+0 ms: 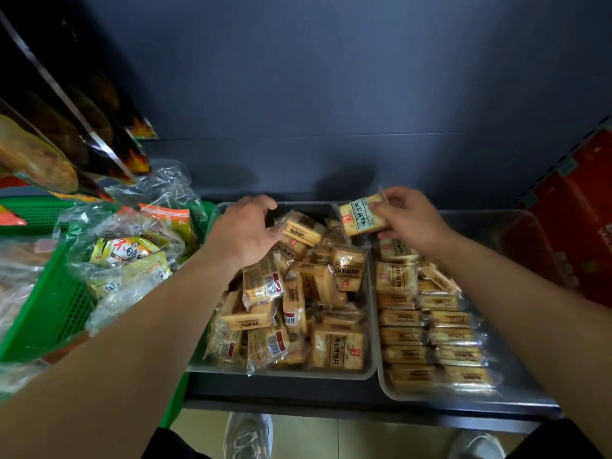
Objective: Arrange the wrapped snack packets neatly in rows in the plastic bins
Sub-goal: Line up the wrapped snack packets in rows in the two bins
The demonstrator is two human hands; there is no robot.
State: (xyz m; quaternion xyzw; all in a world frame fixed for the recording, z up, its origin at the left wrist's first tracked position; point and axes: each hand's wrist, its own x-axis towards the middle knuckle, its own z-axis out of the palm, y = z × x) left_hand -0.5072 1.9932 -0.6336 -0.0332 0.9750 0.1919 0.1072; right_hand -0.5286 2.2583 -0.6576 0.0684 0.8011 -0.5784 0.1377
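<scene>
- Right grip [409,220] pinches a green-labelled wrapped snack packet [362,217]; left grip [245,228] clutches a tan packet [303,229] by its wrapper end.
- Left clear plastic bin [281,376]: jumbled heap [291,313], evidently the source.
- Right clear plastic bin [480,226]: two tidy rows [430,336], far end bare.
- Green packet hovers over the bins' shared edge, probably row-bound.

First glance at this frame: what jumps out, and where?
The contrast between two clear bins: the left bin holds a jumbled heap of packets, the right bin tidy rows. Above them, the right hand holds a green-labelled packet at the far edge, while the left hand pinches a yellow packet on the heap. A green basket of bagged snacks stands far left.
</scene>
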